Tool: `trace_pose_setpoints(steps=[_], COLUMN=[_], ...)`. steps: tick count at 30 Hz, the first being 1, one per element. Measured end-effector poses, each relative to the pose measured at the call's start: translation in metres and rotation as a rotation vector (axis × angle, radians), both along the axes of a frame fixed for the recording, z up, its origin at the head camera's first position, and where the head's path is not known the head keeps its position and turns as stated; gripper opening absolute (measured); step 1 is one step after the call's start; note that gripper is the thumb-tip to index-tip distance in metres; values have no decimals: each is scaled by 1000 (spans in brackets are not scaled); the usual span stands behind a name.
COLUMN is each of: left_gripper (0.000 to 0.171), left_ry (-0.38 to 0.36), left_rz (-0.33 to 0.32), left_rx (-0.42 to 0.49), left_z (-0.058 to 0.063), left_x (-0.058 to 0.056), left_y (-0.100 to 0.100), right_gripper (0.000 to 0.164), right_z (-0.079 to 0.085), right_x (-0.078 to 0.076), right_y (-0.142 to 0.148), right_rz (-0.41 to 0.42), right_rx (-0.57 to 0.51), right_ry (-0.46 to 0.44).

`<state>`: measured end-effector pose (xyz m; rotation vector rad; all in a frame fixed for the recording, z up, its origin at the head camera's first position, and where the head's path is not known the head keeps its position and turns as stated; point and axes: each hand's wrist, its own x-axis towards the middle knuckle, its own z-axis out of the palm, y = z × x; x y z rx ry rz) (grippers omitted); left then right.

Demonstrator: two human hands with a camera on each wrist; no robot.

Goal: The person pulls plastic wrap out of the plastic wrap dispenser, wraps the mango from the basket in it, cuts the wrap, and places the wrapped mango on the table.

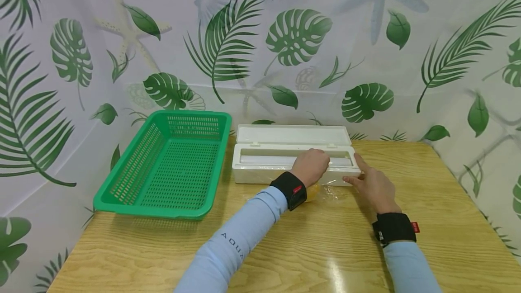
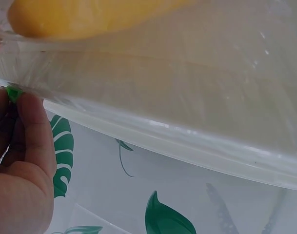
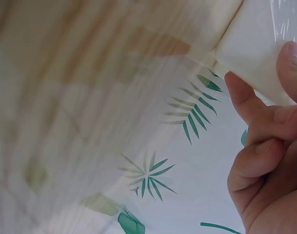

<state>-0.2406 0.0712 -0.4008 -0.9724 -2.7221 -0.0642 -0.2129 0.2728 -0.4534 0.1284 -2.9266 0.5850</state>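
Note:
A white cling film dispenser box (image 1: 256, 175) lies with its hinged lid (image 1: 293, 134) raised, and a pale roll (image 1: 264, 160) shows inside. Clear film (image 1: 330, 193) hangs over its front onto a yellow rounded thing (image 2: 89, 19), mostly hidden by the left arm in the head view. My left hand (image 1: 311, 166) is over the front rim of the box. Its thumb and finger pinch a small green slider (image 2: 13, 93) at the film's edge, seen in the left wrist view. My right hand (image 1: 376, 186) grips the box's right end, thumb on the front face and fingers at the side.
To the left of the box stands a green plastic basket (image 1: 205, 193) with slotted walls. The wooden table (image 1: 427, 184) runs back to a leaf-patterned cloth (image 1: 301, 76), which rises behind the box and along both sides.

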Motion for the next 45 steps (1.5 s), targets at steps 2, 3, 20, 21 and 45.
trace_pose_setpoints(steps=[2, 3, 20, 21, 45], left_gripper=[27, 27, 27, 27, 31], left_ry=[2, 3, -5, -9, -12], left_rz=[-1, 0, -6, -4, 10], left_rx=[-5, -6, -7, -9, 24], left_z=[0, 0, -2, -2, -3], left_x=[0, 0, 1, 1, 2], left_y=[0, -1, -5, -6, -14], right_gripper=[82, 82, 81, 81, 82], right_z=[0, 0, 3, 3, 7], right_x=[0, 0, 4, 4, 7], right_y=[0, 0, -1, -1, -3], right_rz=[-1, -1, 7, 8, 10], right_rx=[1, 2, 1, -2, -14], right_ry=[7, 10, 7, 4, -5])
